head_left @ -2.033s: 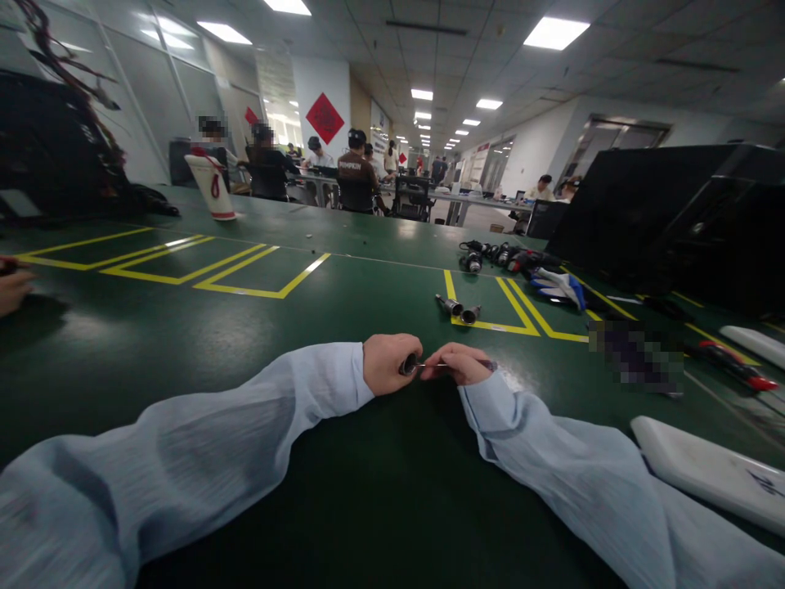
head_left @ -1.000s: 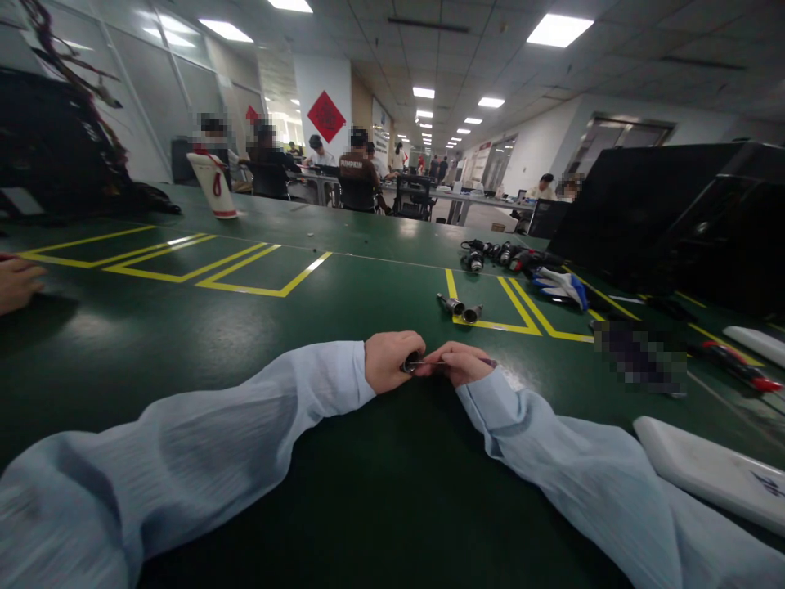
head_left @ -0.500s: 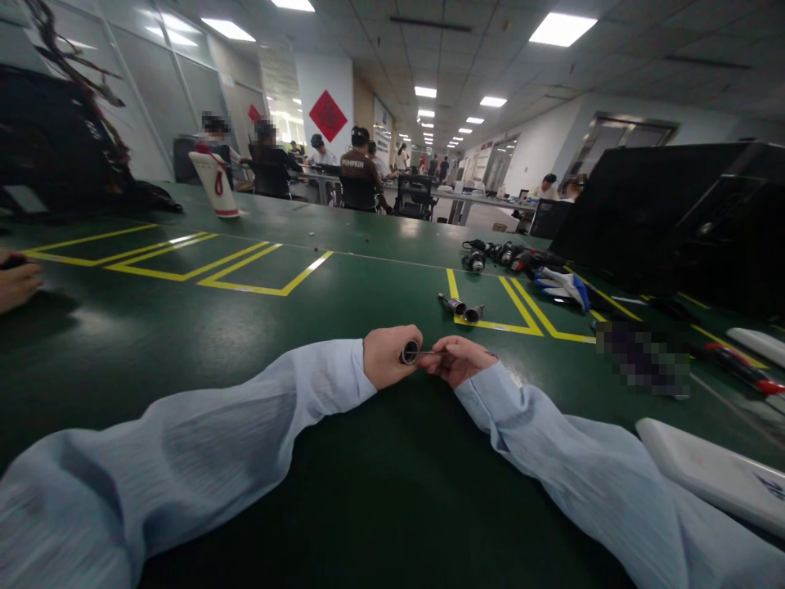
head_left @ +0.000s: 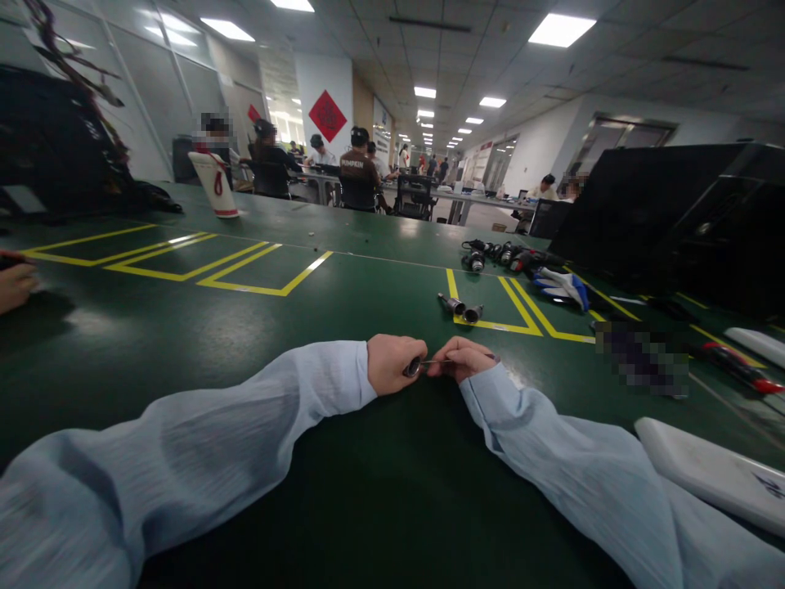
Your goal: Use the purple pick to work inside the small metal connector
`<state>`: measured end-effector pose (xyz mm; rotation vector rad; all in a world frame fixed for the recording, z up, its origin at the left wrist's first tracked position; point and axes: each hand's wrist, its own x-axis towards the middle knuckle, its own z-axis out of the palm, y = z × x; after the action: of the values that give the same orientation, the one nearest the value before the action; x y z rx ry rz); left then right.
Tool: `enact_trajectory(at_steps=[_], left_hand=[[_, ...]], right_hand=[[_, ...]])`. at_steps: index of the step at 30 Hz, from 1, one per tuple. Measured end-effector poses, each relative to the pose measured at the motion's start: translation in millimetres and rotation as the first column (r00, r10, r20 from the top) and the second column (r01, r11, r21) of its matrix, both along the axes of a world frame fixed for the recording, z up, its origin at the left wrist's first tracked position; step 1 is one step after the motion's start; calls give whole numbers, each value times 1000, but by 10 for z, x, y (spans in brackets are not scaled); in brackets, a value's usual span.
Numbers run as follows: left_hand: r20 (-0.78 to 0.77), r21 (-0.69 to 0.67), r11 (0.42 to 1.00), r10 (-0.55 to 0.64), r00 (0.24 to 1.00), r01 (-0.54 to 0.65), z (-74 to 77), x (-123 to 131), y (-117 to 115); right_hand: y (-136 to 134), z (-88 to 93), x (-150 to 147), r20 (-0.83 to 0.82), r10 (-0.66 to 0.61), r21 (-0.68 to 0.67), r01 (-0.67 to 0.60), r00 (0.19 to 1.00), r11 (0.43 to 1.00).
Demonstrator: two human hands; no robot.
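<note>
My left hand [head_left: 391, 365] is closed around a small hollow metal cylinder [head_left: 411, 368], its open end showing toward me and to the right. Opposite it, my right hand [head_left: 464, 360] pinches a thin, metal, rod-like tool [head_left: 437, 361]. The tip of this tool reaches the cylinder's open end; whether it goes inside is too small to tell. Its rear end shows past my right fingers. Beyond my hands, two grey metal fittings [head_left: 472, 314] lie side by side by a yellow tape line.
Dark cylindrical parts [head_left: 475, 260] and blue-white gloves [head_left: 562, 288] lie at the back right. A red-and-black tool [head_left: 741, 368] and a white case [head_left: 715, 474] are on the right. A paper cup [head_left: 214, 184] stands back left. Another person's hand [head_left: 15, 284] is at the left edge.
My left hand has turned and dropped slightly to the right, tilting the cylinder's mouth toward the tool. My right hand has shifted a little to the right.
</note>
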<state>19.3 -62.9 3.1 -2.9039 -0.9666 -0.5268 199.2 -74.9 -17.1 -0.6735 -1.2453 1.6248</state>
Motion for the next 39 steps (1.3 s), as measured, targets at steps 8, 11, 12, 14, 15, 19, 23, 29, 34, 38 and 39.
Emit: enact_trajectory(at_steps=[8,11,12,14,15,19,23,29,34,38,39], left_hand=[[59,-9,1000,-1,998,2,-37,-7,24],[133,-21,1000,14,991,-11,-43,-13,33],[158,-28,999,20,987,-16,-43,-14,34],[202,-44,999,27,979,-19,-41,-15,35],[218,-51,999,27,976,-17,-40,-15,36],[224,-58,998,16,974,-3,-35,-16,36],[189,-62,998,12,982,-1,-12,-15,25],[43,-42,999,-10,999,12,17,-1,3],[-28,-22,1000,-6,1000,5,7,2,-9],[19,-39,999,-36,999,36,2,-15,-8],[45,-40,998,-43,998,45,1,-21,-6]], right_hand=[[43,-14,23,-53,71,-14,-72,996,997],[39,-13,7,-72,74,-33,-77,995,997],[36,-14,0,-78,67,-37,-70,995,997],[30,-19,-16,-90,43,-41,-47,995,998],[27,-21,-23,-95,32,-44,-36,995,998],[8,-19,-37,-104,5,-55,-11,995,998],[-23,1,-28,-52,-65,-25,64,997,998],[-45,36,-32,97,-131,14,130,987,991],[-26,31,-16,48,-1,36,-1,999,999],[-3,7,8,19,55,52,-56,998,997],[1,4,10,10,62,52,-62,998,997]])
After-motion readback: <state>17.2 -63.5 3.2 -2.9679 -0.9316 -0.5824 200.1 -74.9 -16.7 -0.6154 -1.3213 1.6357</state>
